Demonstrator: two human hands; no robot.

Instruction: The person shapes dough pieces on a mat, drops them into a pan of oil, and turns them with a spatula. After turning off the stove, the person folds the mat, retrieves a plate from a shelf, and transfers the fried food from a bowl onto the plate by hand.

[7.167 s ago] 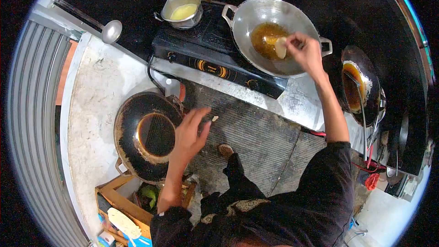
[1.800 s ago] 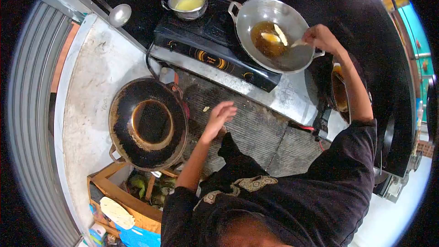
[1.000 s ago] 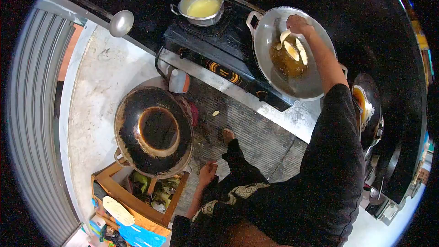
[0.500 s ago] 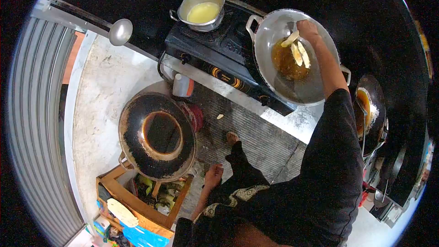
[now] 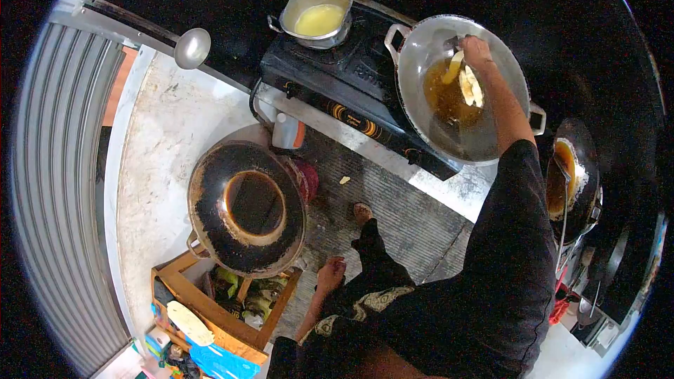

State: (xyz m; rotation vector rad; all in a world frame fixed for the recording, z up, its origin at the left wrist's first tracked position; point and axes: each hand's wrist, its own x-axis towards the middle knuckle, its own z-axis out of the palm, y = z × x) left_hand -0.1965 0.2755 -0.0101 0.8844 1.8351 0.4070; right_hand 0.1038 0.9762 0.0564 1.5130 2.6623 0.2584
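Note:
My right hand (image 5: 477, 54) is closed on a long pale slice of food (image 5: 456, 67), reaching down into a large grey wok (image 5: 417, 36). Brown oil (image 5: 442, 104) pools in the wok's bottom. More pale slices (image 5: 471, 87) lie together in the oil, just below my fingers. Low at my side hangs my left hand (image 5: 331, 271), fingers loosely bent and apart, with nothing visible in it. Near it is a wide, dark, oil-stained wok (image 5: 203, 200) over a wooden crate (image 5: 172, 264).
A black gas stove (image 5: 316, 77) carries a metal pot (image 5: 345, 27) of yellow liquid. A ladle (image 5: 192, 49) hangs at the left. Another blackened pan (image 5: 586, 161) with brown liquid stands right. A bottle (image 5: 284, 131) stands below the stove; a pale scrap (image 5: 345, 180) lies on the floor.
My right hand has lowered the pale slice toward the oil, and the slice now points more steeply down. The view has shifted slightly; my left hand stays low at my side.

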